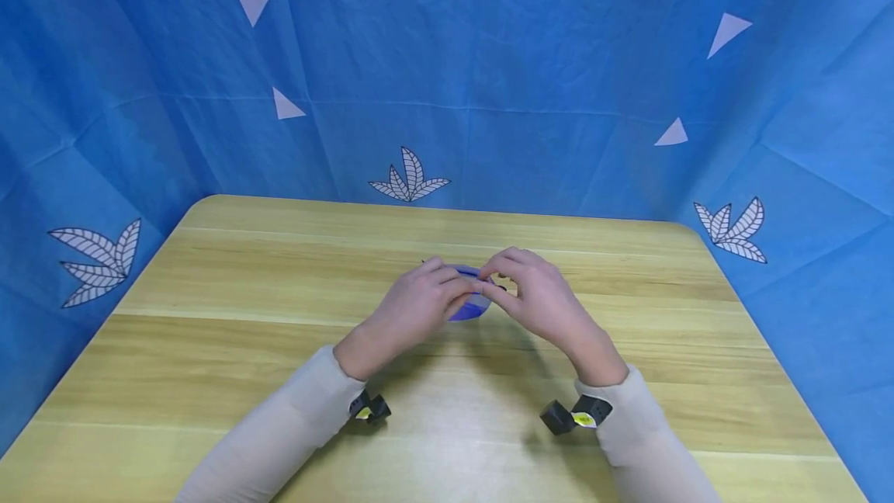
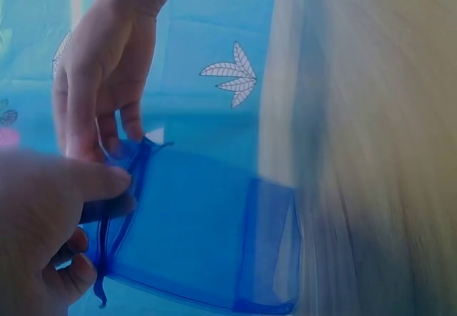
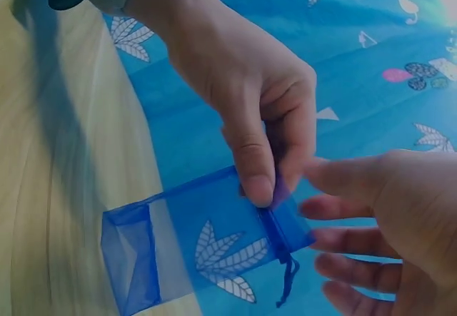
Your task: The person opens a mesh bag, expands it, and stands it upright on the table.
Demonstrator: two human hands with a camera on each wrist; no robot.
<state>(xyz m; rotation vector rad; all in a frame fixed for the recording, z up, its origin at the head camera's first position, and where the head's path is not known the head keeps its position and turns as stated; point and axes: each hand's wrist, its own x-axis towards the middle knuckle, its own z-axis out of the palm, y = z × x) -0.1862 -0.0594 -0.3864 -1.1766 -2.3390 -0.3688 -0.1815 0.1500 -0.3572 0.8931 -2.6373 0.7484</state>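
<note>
A sheer blue drawstring pouch [image 3: 214,237] hangs above the table, its mouth end gathered between both hands. My left hand [image 1: 419,297] pinches the pouch near its drawstring channel, thumb on the near face, as the right wrist view shows. At the mouth edge is my right hand [image 1: 541,297], its fingers extended and spread apart, the tips at or close to the fabric; contact is hard to tell. Short cord ends [image 3: 288,280] stick out at the sides of the channel. Through the see-through fabric no contents show. The lower end has a darker blue band [image 2: 268,248].
The light wood-grain table [image 1: 209,379] lies under both hands. Behind it hangs a blue curtain [image 1: 489,60] with white leaf and triangle prints. Small black wrist cameras [image 1: 559,416] sit at the cuffs of the light sleeves [image 1: 300,402].
</note>
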